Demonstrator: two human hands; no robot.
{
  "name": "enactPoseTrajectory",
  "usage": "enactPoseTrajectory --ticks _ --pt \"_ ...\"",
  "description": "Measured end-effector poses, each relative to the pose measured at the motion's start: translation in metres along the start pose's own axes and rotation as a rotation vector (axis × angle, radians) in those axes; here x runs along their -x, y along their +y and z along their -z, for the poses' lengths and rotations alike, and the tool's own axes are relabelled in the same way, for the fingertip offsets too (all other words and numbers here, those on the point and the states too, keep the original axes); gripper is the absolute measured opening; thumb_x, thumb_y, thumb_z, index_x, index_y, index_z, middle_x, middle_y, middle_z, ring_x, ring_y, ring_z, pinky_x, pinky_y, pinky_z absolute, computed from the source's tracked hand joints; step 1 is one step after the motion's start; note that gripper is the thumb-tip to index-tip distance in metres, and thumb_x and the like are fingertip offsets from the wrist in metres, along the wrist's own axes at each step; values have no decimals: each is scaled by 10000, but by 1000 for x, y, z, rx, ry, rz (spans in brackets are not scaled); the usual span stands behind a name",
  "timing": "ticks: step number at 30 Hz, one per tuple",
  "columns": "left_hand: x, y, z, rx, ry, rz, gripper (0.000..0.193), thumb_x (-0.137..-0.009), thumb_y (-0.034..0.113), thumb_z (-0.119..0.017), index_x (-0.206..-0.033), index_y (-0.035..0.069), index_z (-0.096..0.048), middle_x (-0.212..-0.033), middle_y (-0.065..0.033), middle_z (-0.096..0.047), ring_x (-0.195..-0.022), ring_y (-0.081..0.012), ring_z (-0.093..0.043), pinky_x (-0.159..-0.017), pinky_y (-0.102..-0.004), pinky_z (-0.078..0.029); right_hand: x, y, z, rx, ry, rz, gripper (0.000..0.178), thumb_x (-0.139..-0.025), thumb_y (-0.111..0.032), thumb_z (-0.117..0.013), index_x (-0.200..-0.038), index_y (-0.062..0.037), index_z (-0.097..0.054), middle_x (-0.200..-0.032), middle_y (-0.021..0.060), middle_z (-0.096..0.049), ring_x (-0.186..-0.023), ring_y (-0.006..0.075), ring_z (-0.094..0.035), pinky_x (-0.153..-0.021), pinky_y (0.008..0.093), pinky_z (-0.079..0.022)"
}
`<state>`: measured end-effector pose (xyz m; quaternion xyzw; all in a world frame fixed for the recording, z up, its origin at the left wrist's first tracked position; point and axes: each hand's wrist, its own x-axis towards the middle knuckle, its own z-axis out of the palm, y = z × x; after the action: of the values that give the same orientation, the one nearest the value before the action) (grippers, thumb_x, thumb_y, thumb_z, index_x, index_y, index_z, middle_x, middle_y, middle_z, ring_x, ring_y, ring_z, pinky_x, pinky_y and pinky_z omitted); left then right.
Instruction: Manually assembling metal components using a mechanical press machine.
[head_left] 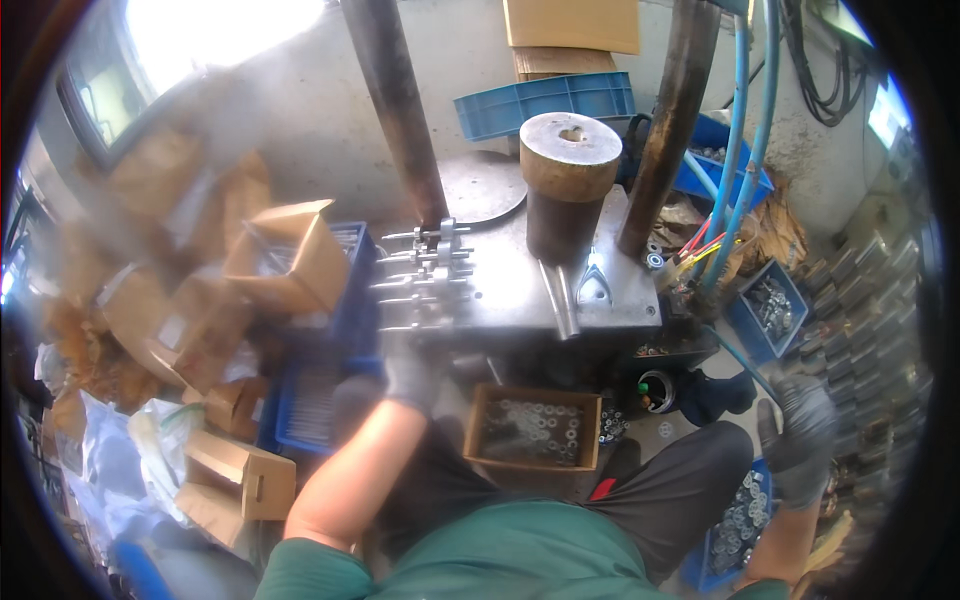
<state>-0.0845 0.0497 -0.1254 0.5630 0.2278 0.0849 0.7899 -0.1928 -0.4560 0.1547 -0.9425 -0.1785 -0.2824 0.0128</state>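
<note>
My left hand, in a dark grey glove, is at the front edge of the metal press table; its fingers are blurred and partly hidden. Just above it, a row of thin metal shafts, some with rings on them, lies along the table's left edge. On the right, my gloved right hand is raised with its thumb apart from the fingers, and nothing shows in it. Below that hand sits a blue bin of metal rings. A thick steel cylinder stands on the table, with a slim metal rod at its foot.
Two steel columns rise from the table. A cardboard box of rings sits between my knees. Blue hoses hang at the right, near a blue bin of small parts. Cardboard boxes and blue crates crowd the left.
</note>
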Motion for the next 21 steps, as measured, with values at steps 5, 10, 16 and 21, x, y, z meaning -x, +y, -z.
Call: enactPoseTrajectory --ticks 5,10,16,21 --pt "100 34 -86 128 40 552 365 -1006 361 -667 -1198 57 -603 -1013 -93 -666 -873 -251 -677 -800 -391 -592 -29 -48 -6 -284 -345 286 310 -798 -140 -759 -1087 -53 -691 -986 152 -703 -877 358 -671 -778 451 -540" --pt "63 81 -145 -802 -607 -370 348 -1028 300 -622 -1200 -1 -661 -943 -126 -696 -852 -186 -655 -808 -357 -560 -52 -79 -122 -389 -699 610 232 -840 -248 -733 -978 -69 -679 -920 138 -698 -877 347 -697 -767 471 -549" --pt "17 65 -176 -1094 -475 -694 285 -964 205 -620 -1197 55 -690 -1126 -223 -662 -1084 -391 -654 -971 -494 -521 -16 -115 -297 -81 -1448 555 337 -856 -222 -706 -1158 -78 -749 -1079 181 -754 -1045 356 -728 -887 464 -577" --pt "21 56 -183 -1298 -455 -744 289 -920 186 -648 -1186 99 -721 -1123 -191 -663 -1084 -360 -652 -979 -488 -534 88 -115 -434 24 -1614 706 347 -884 -204 -682 -1205 -109 -775 -1259 180 -733 -1191 340 -702 -972 451 -572"
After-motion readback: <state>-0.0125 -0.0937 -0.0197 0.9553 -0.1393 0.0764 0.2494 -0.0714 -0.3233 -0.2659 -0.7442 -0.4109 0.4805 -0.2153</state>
